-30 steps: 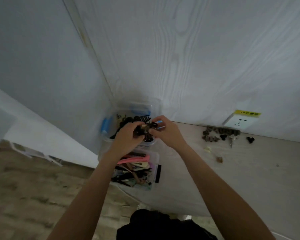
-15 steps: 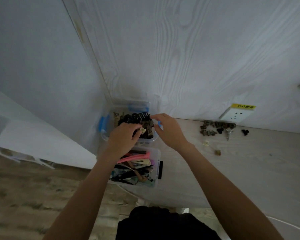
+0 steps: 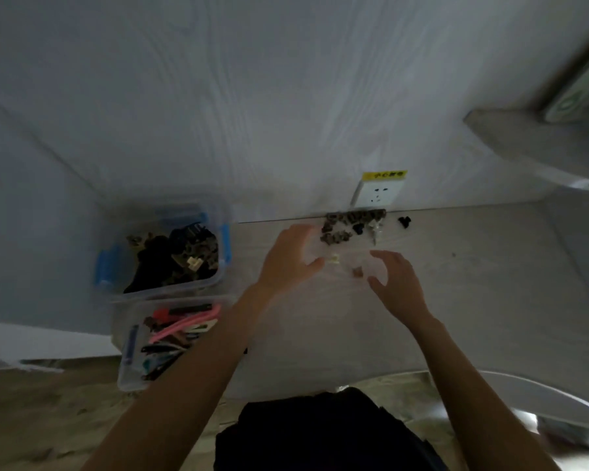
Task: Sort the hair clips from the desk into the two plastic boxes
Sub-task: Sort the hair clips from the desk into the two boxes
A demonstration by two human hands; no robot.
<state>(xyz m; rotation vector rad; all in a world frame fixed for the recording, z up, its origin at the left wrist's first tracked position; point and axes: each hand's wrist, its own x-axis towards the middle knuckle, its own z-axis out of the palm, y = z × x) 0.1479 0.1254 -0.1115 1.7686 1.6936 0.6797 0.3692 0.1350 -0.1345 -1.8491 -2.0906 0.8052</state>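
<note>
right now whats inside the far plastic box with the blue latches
The far plastic box holds a heap of dark claw-type hair clips, with one pale clip on top. Whatever lies under the heap is covered.

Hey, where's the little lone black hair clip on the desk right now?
The small black hair clip lies at the desk's back edge by the wall, just right of the brown clip cluster, below the white wall socket.

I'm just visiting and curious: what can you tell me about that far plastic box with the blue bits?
The far box is a clear plastic tub with rounded corners and blue latches on its sides. It is open, no lid on it, and sits level at the desk's left end by the wall, right behind a second clear box. It is heaped with mostly dark claw clips, one pale one on top. Neither hand touches it.
</note>
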